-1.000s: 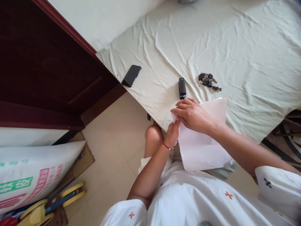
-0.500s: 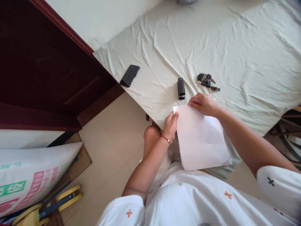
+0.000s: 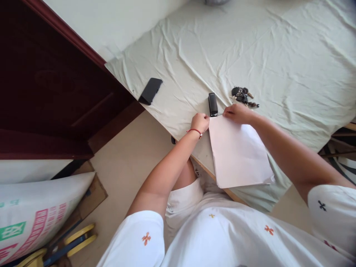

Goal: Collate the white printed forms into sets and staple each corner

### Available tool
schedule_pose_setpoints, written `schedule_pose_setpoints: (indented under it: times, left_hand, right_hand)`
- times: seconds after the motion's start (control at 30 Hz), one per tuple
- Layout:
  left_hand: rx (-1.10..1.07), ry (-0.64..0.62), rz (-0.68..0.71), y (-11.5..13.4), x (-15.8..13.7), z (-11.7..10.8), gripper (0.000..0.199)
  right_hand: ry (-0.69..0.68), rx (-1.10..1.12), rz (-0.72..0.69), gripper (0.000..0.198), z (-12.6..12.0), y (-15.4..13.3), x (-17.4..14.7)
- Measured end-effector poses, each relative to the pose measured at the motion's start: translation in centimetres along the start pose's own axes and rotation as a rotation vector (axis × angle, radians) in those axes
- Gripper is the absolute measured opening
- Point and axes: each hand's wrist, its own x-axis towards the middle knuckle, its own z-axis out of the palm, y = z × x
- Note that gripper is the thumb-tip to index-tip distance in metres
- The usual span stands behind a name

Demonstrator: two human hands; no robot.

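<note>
A stack of white paper (image 3: pixel 239 155) lies at the front edge of the cloth-covered table. My left hand (image 3: pixel 200 122) is closed on its far left corner, the fingers curled. My right hand (image 3: pixel 236 113) pinches the far edge, a little to the right of the left hand. Just beyond that edge, between the two hands, a black stapler (image 3: pixel 213 104) lies with its front end close to the paper. Whether the stapler touches the paper I cannot tell. Behind my right hand rests a bunch of keys (image 3: pixel 242 95).
A black phone-like case (image 3: pixel 150 91) stands at the table's left edge. Wrinkled pale green cloth (image 3: pixel 189 70) covers the table. On the floor to the left are a printed white sack (image 3: pixel 41 207) and a yellow and blue object (image 3: pixel 75 241). A dark red door (image 3: pixel 55 81) is at the upper left.
Both hands have moved the paper stack away from my body, up toward the stapler. My left hand has shifted to the far left corner, its fingers now curled there.
</note>
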Motion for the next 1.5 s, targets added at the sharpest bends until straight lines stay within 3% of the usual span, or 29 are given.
schedule_pose_setpoints:
  times: [0.13, 0.37, 0.43, 0.53, 0.6, 0.67, 0.77, 0.97, 1.33, 1.5]
  left_hand:
    - [0.102, 0.001, 0.008, 0.5, 1.3, -0.2, 0.015]
    - [0.032, 0.036, 0.018, 0.5, 1.4, -0.1, 0.009]
    - [0.012, 0.07, 0.114, 0.6, 0.9, -0.5, 0.023]
    - [0.002, 0.13, 0.374, 0.9, 0.4, -1.5, 0.042]
    - [-0.003, 0.083, 0.54, 1.0, 0.4, -2.1, 0.044]
    - [0.004, -0.025, 0.62, 1.0, 0.6, -2.5, 0.04]
    - [0.047, -0.118, 0.633, 0.8, 0.9, -2.8, 0.041]
    - [0.171, -0.111, 0.636, 0.1, 1.1, -2.9, 0.055]
    - [0.429, 0.012, 0.754, -1.3, 0.8, -1.7, 0.052]
    - [0.337, 0.039, 0.726, -1.3, 1.3, -1.5, 0.05]
  right_hand:
    - [-0.016, -0.032, 0.025, 0.035, -0.5, 0.0, 0.6]
    - [-0.01, -0.08, -0.014, 0.035, -0.8, 0.7, 1.4]
    - [-0.001, -0.079, -0.048, 0.036, -0.8, 1.1, 1.5]
    - [0.001, -0.049, -0.077, 0.036, -0.8, 1.5, 1.6]
    - [-0.004, -0.039, -0.079, 0.036, -0.9, 1.5, 1.6]
    - [-0.008, -0.036, -0.076, 0.036, -0.9, 1.6, 1.6]
    - [-0.015, -0.031, -0.064, 0.036, -0.9, 1.7, 1.6]
    - [-0.025, -0.015, -0.069, 0.033, -0.9, 1.9, 1.7]
    - [0.004, -0.074, -0.088, 0.036, -0.6, 1.9, 1.7]
    - [0.014, -0.082, -0.038, 0.039, -0.3, 1.4, 1.2]
